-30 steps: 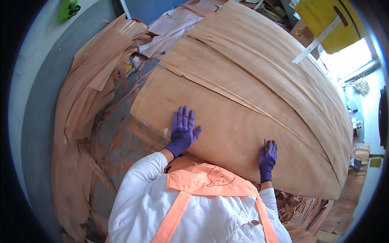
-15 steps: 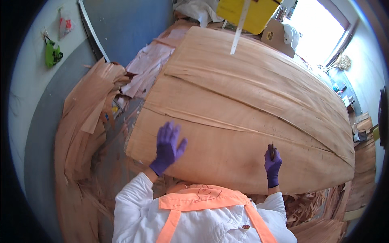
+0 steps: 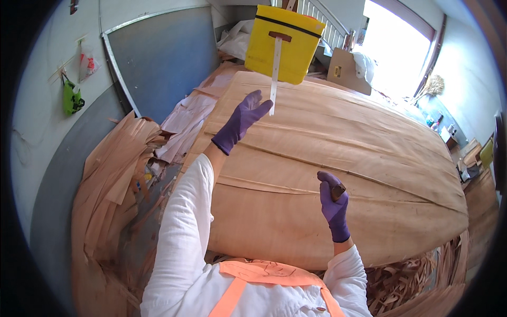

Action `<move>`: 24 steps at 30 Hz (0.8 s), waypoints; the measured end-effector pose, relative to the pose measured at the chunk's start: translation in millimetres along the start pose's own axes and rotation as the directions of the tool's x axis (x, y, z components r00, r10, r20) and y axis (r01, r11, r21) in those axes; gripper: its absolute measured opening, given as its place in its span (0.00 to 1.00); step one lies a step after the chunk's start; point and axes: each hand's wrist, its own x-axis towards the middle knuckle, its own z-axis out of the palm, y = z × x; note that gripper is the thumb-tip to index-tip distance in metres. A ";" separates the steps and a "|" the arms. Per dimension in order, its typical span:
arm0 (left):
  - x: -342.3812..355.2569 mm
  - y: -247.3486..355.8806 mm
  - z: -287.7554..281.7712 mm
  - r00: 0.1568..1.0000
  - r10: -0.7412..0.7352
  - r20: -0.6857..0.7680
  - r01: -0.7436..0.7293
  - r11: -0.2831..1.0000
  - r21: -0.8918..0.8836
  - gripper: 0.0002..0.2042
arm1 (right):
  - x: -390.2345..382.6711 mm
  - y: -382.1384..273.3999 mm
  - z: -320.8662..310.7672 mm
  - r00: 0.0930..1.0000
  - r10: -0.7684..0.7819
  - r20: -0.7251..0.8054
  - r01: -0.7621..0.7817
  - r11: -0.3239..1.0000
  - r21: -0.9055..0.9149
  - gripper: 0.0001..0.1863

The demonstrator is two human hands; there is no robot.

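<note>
A large stack of tan veneer sheets [image 3: 391, 232], creased across its top, spreads in front of me. My left hand [image 3: 240, 119], in a purple glove, is raised over the stack, thumb and fingers apart, beside a white strip [image 3: 276, 63] hanging from a yellow box [image 3: 282, 55]. Whether it touches the strip I cannot tell. My right hand [image 3: 334, 206], also gloved, is closed round a small dark brown tool [image 3: 339, 191] above the sheets, lower and to the right.
Torn veneer piles [image 3: 105, 195] line the left wall, and loose strips [image 3: 401, 280] lie at lower right. A blue panel [image 3: 158, 58], stair railing [image 3: 317, 16], cardboard [image 3: 338, 74] and bright opening stand behind. Green bag [image 3: 73, 95] hangs at left. Small items [image 3: 449, 137] crowd the right side.
My left hand has risen from the sheets up toward the white strip. My right hand has lifted and moved leftward with the tool. The view has swung up, bringing the whole yellow box in.
</note>
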 end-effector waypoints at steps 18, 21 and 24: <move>-89.6 -7.8 -15.8 0.895 -0.082 0.437 0.154 0.979 -0.132 0.09 | 92.7 -127.5 148.3 0.974 0.191 -0.126 -0.135 0.925 0.355 0.07; -83.8 -14.1 -36.8 0.870 -0.149 0.470 0.354 0.852 -0.385 0.15 | 82.3 -130.9 150.0 0.956 0.266 -0.122 -0.209 0.911 0.356 0.05; -64.1 -8.7 -57.3 0.957 -0.179 0.230 0.260 0.881 -0.395 0.17 | 72.3 -129.5 150.7 0.960 0.268 -0.079 -0.218 0.896 0.388 0.07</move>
